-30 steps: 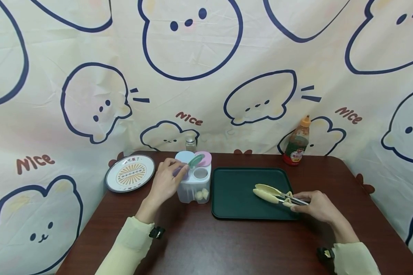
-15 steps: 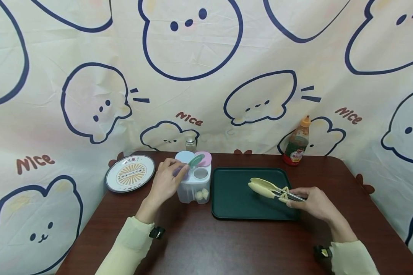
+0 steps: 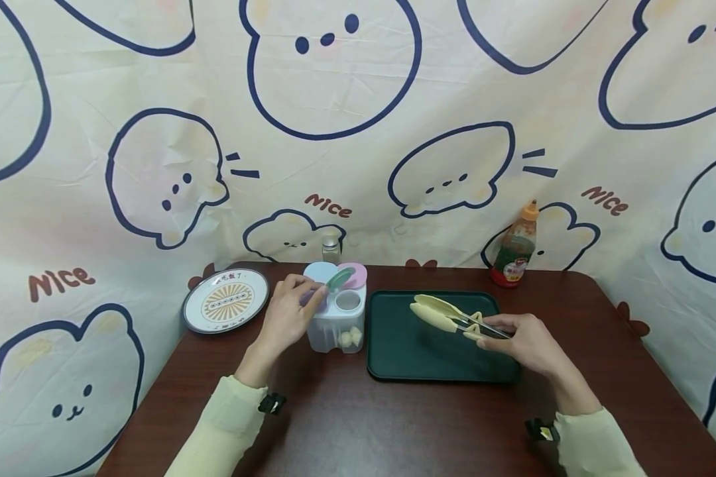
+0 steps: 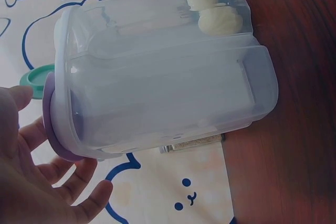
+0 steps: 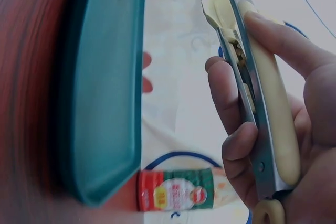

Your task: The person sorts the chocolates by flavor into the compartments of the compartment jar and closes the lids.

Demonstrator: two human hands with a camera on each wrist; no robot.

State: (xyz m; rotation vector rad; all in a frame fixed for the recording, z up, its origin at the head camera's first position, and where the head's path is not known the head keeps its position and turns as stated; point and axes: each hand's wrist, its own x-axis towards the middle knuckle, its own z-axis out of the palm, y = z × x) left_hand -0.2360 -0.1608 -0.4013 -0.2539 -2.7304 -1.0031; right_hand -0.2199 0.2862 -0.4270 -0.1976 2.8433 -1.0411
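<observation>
A clear storage box [image 3: 336,328] with a white top and round coloured lids stands left of the tray; two pale dumpling-like pieces [image 4: 220,17] lie inside at its bottom. At its top, my left hand [image 3: 292,308] holds the raised green lid [image 3: 339,278] between thumb and forefinger, uncovering a round opening [image 3: 349,301]. The other fingers are beside the purple lid [image 4: 52,114]. My right hand [image 3: 528,341] grips cream-and-steel tongs [image 3: 447,315] by the handles, above the green tray [image 3: 406,361]. The tips of the tongs are slightly apart, pointing left towards the box.
A patterned plate [image 3: 226,301] leans at the back left. Behind the box stands a small glass shaker [image 3: 331,249]. A sauce bottle [image 3: 516,248] with an orange cap is at the back right. Printed cloth hangs behind the brown table [image 3: 334,424].
My right hand has moved left and a little up the view with the tongs, bringing their tips nearer the box. The left hand and green lid have stayed still.
</observation>
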